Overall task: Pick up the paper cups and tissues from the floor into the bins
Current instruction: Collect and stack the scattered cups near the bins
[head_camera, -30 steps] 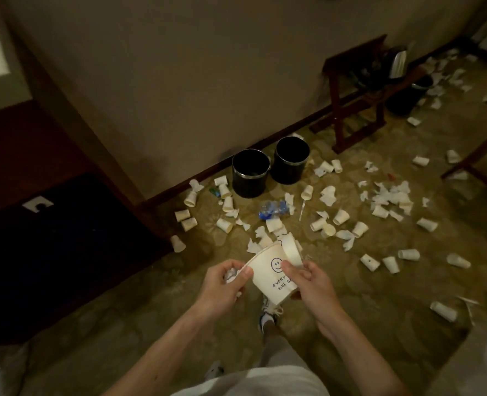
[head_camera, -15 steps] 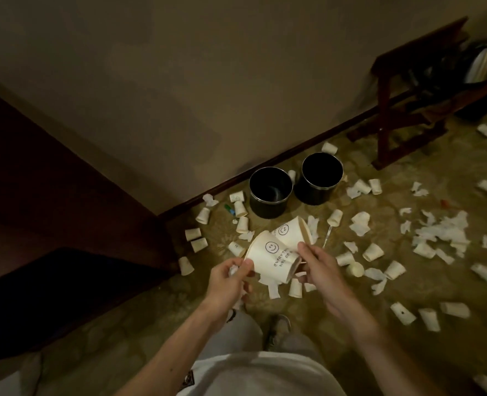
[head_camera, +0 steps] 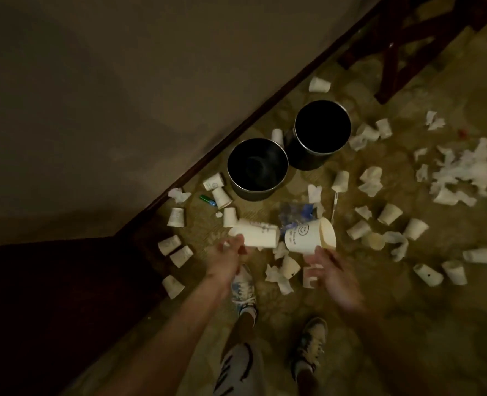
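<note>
Separated now, the two cups that sat nested between the hands half a second ago are held apart, one to each hand, and the bins lie closer below than before.

Beyond both grips, the wall [head_camera: 122,81] meets the patterned floor [head_camera: 408,324] along a dark baseboard. A dark mat [head_camera: 50,310] lies well to the left of the left grip, and a wooden stand [head_camera: 394,61] rises far ahead of the right grip. Straight ahead of the left grip stands the near bin [head_camera: 253,194], upright and open-mouthed. The far bin [head_camera: 308,161] is just beside it, ahead of the right grip. A heap of tissues [head_camera: 465,170] lies well to the right of the right grip, with loose cups [head_camera: 389,214] scattered on the floor around both hands.

The left hand [head_camera: 226,255] has a narrow grip, pinching the end of the plain cup [head_camera: 259,237], which lies sideways in the air. The right hand [head_camera: 331,272] touches the underside of the smiley cup [head_camera: 305,238] with its fingertips. Blur hides whether that grip is closed. A blue wrapper [head_camera: 295,211] lies on the floor just past the two cups. A small green thing [head_camera: 207,200] lies ahead and left of the left grip.
</note>
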`<state>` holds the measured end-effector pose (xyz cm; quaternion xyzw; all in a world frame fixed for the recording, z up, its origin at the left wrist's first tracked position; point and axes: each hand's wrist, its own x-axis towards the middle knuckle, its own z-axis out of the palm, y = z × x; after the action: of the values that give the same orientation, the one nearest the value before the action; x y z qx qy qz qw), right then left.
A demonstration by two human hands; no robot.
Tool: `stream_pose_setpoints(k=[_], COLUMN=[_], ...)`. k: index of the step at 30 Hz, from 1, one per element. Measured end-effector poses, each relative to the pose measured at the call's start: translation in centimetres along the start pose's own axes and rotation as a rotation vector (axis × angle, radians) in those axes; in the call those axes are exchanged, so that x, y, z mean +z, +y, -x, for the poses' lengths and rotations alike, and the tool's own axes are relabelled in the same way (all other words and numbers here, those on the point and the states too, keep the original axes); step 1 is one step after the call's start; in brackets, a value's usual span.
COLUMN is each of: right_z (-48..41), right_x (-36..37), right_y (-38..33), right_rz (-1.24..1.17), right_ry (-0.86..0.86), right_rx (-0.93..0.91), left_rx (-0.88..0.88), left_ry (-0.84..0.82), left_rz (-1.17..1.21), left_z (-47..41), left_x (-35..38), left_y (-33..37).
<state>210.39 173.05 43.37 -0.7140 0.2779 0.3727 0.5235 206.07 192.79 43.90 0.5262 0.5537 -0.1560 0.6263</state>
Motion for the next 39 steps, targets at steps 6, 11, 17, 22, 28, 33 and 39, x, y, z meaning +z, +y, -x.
stream_pose_setpoints(k=[6,11,17,22,28,33,39], right_z=[-9.2,-14.8,-20.7,-24.9,-28.3,-30.3,-33.5], right_x=[2.6,3.4,3.6,4.3,6.4,8.2,10.5], right_y=[0.5,3.1,7.4,8.6,8.0,5.4,1.4], right_rz=[-0.056,-0.093,-0.11,-0.064,0.022,0.124,0.348], right_ry=[0.062,0.06,0.071,0.109,0.11,0.087,0.001], right_rx=[0.011,0.027,0.115,0.056,-0.056,-0.178,-0.376], left_rx=[0.076,0.218,0.263,0.328,0.386,0.497,0.806], left_ry=[0.025,0.074,0.105,0.027,-0.185,-0.406,-0.477], left_rz=[-0.135,-0.39,-0.571,-0.655,-0.494,-0.446,-0.518], left_z=[-14.9,-26.4,-36.4,-41.3,-41.8,-38.6,-36.9], left_x=[4.0,7.8,12.0,13.8,13.4,11.7,9.5], left_y=[3.9,5.1,3.6,3.3,2.0,0.0,0.0])
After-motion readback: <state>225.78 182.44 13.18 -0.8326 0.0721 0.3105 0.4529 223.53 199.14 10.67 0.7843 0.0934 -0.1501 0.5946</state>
